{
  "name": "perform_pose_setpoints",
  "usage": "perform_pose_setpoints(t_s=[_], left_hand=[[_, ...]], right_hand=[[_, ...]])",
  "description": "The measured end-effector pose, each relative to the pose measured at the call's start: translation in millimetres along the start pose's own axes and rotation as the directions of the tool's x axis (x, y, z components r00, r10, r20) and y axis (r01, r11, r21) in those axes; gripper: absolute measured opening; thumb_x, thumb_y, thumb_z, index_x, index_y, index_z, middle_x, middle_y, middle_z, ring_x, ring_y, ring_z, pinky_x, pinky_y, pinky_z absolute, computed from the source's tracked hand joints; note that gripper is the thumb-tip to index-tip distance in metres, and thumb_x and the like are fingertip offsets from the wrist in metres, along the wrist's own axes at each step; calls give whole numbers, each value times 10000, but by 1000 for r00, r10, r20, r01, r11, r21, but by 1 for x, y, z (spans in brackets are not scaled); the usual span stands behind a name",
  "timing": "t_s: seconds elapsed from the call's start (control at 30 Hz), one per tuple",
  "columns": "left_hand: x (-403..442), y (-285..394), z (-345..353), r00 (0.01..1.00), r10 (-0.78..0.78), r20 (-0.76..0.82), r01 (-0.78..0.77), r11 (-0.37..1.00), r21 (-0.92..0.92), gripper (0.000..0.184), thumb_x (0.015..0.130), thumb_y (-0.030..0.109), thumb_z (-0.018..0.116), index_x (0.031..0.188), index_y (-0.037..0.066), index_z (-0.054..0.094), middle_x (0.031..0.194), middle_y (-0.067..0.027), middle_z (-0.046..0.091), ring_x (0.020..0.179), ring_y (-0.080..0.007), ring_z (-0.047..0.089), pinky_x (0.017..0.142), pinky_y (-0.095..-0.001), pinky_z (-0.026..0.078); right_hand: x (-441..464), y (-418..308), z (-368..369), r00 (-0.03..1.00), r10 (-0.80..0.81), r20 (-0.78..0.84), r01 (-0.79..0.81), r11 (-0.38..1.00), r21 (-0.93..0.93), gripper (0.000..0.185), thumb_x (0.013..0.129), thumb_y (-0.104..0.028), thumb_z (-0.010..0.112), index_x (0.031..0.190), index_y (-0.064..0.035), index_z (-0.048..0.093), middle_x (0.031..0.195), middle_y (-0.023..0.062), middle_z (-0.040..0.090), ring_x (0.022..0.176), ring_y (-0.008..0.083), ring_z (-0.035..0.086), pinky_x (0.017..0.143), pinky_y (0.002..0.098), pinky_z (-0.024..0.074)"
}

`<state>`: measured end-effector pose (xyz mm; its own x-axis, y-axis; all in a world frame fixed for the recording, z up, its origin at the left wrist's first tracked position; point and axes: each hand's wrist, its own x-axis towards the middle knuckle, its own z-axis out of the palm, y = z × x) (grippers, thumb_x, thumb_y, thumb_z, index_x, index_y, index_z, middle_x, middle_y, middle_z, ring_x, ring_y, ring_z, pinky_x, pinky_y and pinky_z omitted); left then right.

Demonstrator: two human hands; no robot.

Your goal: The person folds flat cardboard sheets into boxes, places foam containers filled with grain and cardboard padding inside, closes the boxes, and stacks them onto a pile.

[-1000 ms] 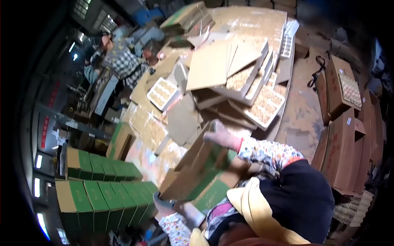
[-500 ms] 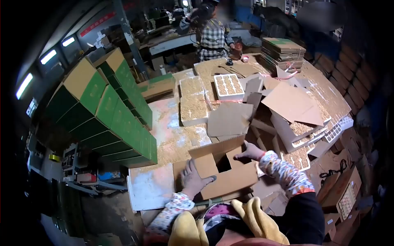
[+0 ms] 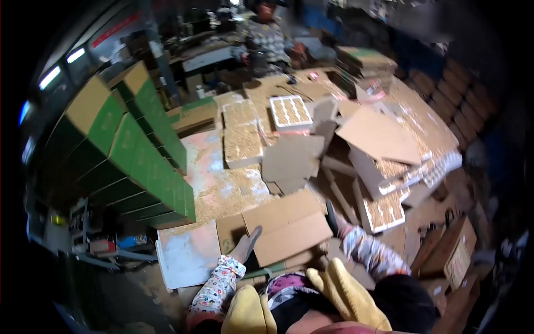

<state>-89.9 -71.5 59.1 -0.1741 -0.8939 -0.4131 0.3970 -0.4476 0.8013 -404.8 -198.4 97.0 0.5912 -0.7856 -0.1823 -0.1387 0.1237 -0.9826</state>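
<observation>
Pale crumbs [image 3: 231, 192] cover part of the worktable [image 3: 188, 253]; green boxes [image 3: 136, 161] stand at left; by the near edge lies the cardboard box [image 3: 286, 225] — left hand [image 3: 243, 247] at one end, thumb stretched out, right hand [image 3: 341, 224] at the other; fingers are mostly hidden — their opening and grip, I cannot tell.

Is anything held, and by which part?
Cardboard box: left hand at its left end, right hand at its right end; whether they truly grip it cannot be told.

Lower centre: two hands [image 3: 245, 245] and one brown carton [image 3: 286, 225]; left: two rows of green cartons [image 3: 136, 153] (exact number unclear); top centre: one person [image 3: 268, 43]; upper left: one red banner [image 3: 115, 30].
</observation>
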Motion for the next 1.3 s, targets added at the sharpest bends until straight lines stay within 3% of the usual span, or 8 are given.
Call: perform_pose_setpoints(t_s=[0.07,0.13,0.3,0.47,0.6,1.03,1.23,1.3], left_hand=[[-28,34,41,992,18,-123,45,867,497,691,865,279,570,1388,-48,259,1445,-177,291,1340,-249,266,1094,-365,254],[-41,-11,21,697,657,288,-276,-126,953,850,685,341,745,1328,-17,320,1319,-260,380,1248,-418,341,1053,-464,301],[-38,-34,-45,792,472,-387,-211,807,551,544,863,90,552,1364,-5,363,1458,-195,272,1331,-290,303,1076,-394,290],[15,51,6,728,641,-243,50,304,951,654,780,64,619,1360,67,318,1376,-249,303,1275,-405,324,1063,-419,295],[10,56,10,749,596,-289,114,313,943,634,755,6,543,1341,88,316,1346,-244,296,1256,-422,338,1026,-450,330],[41,58,5,735,622,-268,107,285,953,611,740,-39,509,1323,40,344,1306,-190,386,1227,-357,374,1037,-403,322],[38,56,-9,754,589,-290,-26,467,884,608,753,-80,482,1337,42,365,1344,-161,364,1247,-307,368,1061,-370,294],[44,49,-24,744,545,-386,-164,710,685,618,791,-103,456,1375,59,336,1369,-115,345,1285,-253,337,1067,-348,286]], right_hand=[[5,-4,-18,955,143,261,-295,563,772,798,914,-636,271,1396,-3,337,1369,139,450,1263,248,422,1104,371,247],[12,-12,-52,959,165,232,-285,540,792,895,827,-740,339,1411,-63,337,1419,117,395,1293,235,393,1082,380,290],[28,26,31,926,80,-370,-267,831,-489,652,825,-417,580,1284,14,411,1070,303,585,1000,412,579,880,434,460],[23,-56,19,930,352,109,-191,713,-674,585,827,-461,600,1146,26,549,1093,239,604,1016,314,595,908,379,448],[-19,-126,-124,823,-533,-198,-74,246,-967,546,743,-198,670,1252,-115,490,1008,135,617,918,287,605,794,389,490],[-16,-100,-224,408,-612,-677,-128,696,-707,539,778,-266,710,1221,-27,519,975,121,620,833,210,623,758,319,503],[-56,-69,-167,609,418,-675,157,770,618,446,915,-359,552,1245,-81,440,745,35,522,594,158,567,622,335,553],[-22,-1,-211,655,-217,-724,265,963,-49,503,891,-429,567,1256,-99,465,944,105,556,783,216,574,692,366,516]])
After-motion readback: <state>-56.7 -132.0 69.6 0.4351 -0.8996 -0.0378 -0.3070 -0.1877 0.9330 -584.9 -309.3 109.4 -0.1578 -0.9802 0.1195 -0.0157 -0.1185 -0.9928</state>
